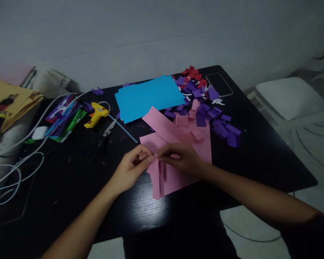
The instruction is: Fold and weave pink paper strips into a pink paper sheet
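strip (156,181): is being held at the left edge of the pink sheet (176,181)
left hand (131,167): strip's top is being pinched
right hand (185,158): same end is being pinched

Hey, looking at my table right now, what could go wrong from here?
Possibly three things. The pink strip pinched between your left hand and right hand could crease or tear if pulled unevenly. The stick in the yellow glue gun points towards your left hand, so a bump might shift the gun. And the loose purple pieces beyond your right forearm could scatter if brushed.
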Action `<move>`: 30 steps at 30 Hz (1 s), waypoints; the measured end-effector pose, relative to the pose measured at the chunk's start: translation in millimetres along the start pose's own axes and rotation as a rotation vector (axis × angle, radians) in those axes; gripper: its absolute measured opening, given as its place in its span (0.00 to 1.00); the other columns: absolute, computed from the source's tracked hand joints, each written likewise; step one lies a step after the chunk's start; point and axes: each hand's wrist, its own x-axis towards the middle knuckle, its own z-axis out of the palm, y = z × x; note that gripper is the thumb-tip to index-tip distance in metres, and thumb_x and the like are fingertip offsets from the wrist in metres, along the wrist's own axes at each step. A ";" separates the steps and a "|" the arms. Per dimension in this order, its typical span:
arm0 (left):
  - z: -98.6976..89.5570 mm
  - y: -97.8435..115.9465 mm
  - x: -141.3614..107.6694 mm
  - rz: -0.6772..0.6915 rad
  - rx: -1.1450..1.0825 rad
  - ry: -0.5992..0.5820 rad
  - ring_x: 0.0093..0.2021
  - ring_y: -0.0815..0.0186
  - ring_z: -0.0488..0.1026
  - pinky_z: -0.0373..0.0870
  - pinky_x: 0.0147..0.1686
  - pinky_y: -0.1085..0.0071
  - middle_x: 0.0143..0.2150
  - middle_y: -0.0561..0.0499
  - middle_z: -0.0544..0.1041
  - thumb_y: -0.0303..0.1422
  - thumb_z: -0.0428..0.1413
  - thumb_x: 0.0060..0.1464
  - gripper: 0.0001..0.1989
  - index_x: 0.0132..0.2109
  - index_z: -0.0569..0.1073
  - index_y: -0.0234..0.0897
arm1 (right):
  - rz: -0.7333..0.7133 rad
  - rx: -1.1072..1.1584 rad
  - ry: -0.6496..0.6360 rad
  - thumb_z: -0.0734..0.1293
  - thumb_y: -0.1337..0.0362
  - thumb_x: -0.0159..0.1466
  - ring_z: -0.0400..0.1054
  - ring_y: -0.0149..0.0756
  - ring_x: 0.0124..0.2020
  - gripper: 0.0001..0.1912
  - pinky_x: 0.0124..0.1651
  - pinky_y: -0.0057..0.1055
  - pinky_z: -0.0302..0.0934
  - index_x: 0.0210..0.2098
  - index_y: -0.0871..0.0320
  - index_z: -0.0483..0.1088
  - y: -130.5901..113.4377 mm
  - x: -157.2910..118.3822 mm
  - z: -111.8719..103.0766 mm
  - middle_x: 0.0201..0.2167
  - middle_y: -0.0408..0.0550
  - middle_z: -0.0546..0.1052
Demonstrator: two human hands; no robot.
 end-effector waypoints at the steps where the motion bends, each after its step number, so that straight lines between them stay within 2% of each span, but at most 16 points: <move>1: 0.1 -0.1 0.3 0.005 -0.002 0.001 0.27 0.71 0.63 0.63 0.27 0.75 0.27 0.56 0.67 0.37 0.59 0.67 0.10 0.38 0.73 0.36 | 0.014 -0.002 0.003 0.73 0.65 0.67 0.80 0.36 0.41 0.04 0.45 0.34 0.73 0.41 0.54 0.81 0.1 0.1 -0.2 0.40 0.47 0.85; 15: 0.9 -5.1 -0.2 0.023 0.022 0.024 0.27 0.71 0.64 0.65 0.27 0.75 0.28 0.56 0.67 0.38 0.58 0.67 0.10 0.39 0.72 0.36 | 0.148 0.061 0.026 0.75 0.61 0.64 0.79 0.38 0.39 0.06 0.46 0.36 0.72 0.39 0.56 0.81 -0.6 0.5 0.6 0.38 0.47 0.84; 17: -1.4 -3.6 -2.3 0.089 0.109 0.055 0.30 0.69 0.69 0.69 0.30 0.74 0.31 0.53 0.72 0.35 0.57 0.68 0.06 0.42 0.73 0.37 | 0.180 0.123 0.036 0.77 0.60 0.62 0.79 0.37 0.39 0.09 0.46 0.36 0.73 0.40 0.56 0.80 -0.4 1.0 0.8 0.38 0.47 0.84; 19: -4.3 -0.4 -4.8 0.234 0.265 0.059 0.38 0.65 0.74 0.75 0.38 0.69 0.40 0.48 0.76 0.30 0.57 0.67 0.04 0.47 0.75 0.38 | 0.214 0.211 0.036 0.79 0.59 0.60 0.79 0.37 0.41 0.13 0.47 0.35 0.73 0.42 0.56 0.79 0.9 1.6 1.2 0.39 0.47 0.84; 21: -7.0 3.1 -7.0 0.399 0.439 -0.012 0.48 0.60 0.75 0.77 0.47 0.63 0.49 0.44 0.75 0.24 0.56 0.64 0.12 0.52 0.76 0.40 | 0.245 0.294 0.015 0.80 0.59 0.58 0.80 0.37 0.42 0.15 0.48 0.35 0.74 0.43 0.56 0.79 2.8 2.1 1.5 0.39 0.46 0.84; 23: -8.7 5.6 -8.2 0.496 0.551 -0.082 0.52 0.58 0.75 0.77 0.49 0.60 0.52 0.43 0.73 0.20 0.55 0.62 0.18 0.55 0.77 0.43 | 0.273 0.336 -0.014 0.80 0.59 0.58 0.80 0.37 0.41 0.15 0.49 0.35 0.74 0.42 0.56 0.79 4.3 2.6 1.6 0.38 0.46 0.84; 26: -9.8 6.4 -8.3 0.540 0.622 -0.086 0.49 0.59 0.75 0.78 0.47 0.61 0.50 0.44 0.73 0.20 0.55 0.60 0.20 0.55 0.76 0.43 | 0.292 0.348 -0.019 0.80 0.60 0.58 0.80 0.36 0.41 0.13 0.49 0.36 0.74 0.39 0.57 0.80 4.2 3.0 1.0 0.38 0.46 0.85; 30: -10.7 7.7 -7.7 0.526 0.622 -0.055 0.47 0.59 0.76 0.78 0.44 0.62 0.48 0.44 0.74 0.22 0.57 0.59 0.18 0.54 0.75 0.40 | 0.311 0.350 -0.027 0.80 0.62 0.57 0.80 0.35 0.40 0.10 0.49 0.34 0.74 0.38 0.58 0.82 0.5 3.4 -0.9 0.38 0.47 0.85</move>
